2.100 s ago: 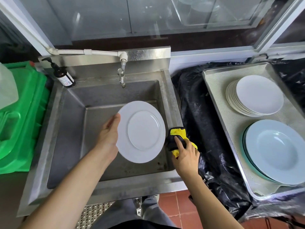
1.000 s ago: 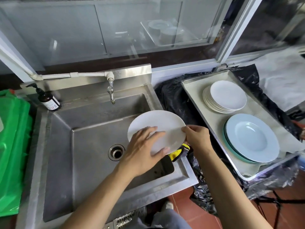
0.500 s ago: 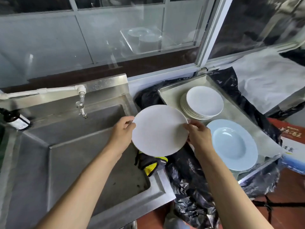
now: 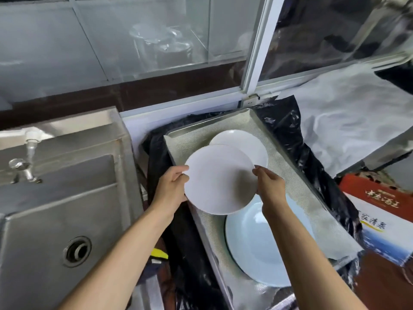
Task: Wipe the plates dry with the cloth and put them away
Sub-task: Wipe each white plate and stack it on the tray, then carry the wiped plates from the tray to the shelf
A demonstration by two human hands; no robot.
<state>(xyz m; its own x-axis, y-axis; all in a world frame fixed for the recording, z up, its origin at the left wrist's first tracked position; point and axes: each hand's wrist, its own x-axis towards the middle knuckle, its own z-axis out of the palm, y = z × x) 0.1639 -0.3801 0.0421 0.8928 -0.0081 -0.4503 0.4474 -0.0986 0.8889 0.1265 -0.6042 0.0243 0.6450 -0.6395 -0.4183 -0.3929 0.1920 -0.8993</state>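
Head view shows us the metal tray (image 4: pixel 288 151) lined with a woven mat, holding a stack of white plates (image 4: pixel 250 143) at the far end and a pale blue plate (image 4: pixel 257 247) nearer us. Over the tray we hold a white plate (image 4: pixel 218 179) by its edges: our left hand (image 4: pixel 171 186) grips the left rim, our right hand (image 4: pixel 269 183) pinches the right. Only a yellow corner of the cloth (image 4: pixel 159 253) shows behind our left forearm, beside the sink (image 4: pixel 67 198). The held plate hides much of the stack.
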